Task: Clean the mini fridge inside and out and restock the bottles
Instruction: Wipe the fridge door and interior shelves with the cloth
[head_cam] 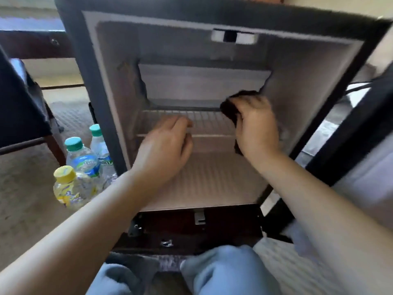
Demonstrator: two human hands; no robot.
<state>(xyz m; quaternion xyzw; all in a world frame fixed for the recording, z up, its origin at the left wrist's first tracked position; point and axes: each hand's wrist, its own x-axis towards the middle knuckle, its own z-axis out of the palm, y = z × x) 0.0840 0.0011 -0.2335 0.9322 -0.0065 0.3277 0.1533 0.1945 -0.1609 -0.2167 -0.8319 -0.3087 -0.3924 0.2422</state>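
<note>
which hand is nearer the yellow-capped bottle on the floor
Left. The left hand is at the wire shelf, up and right of the yellow-capped bottle; the right hand holds a dark cloth farther off by the right wall of the fridge.

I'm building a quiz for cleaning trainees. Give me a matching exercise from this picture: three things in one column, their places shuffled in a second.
1 dark cloth
2 yellow-capped bottle
3 left hand

A on the carpet, left of the mini fridge
B on the wire shelf, at its front edge
C held in the right hand

Pairs: 1-C, 2-A, 3-B.
</note>
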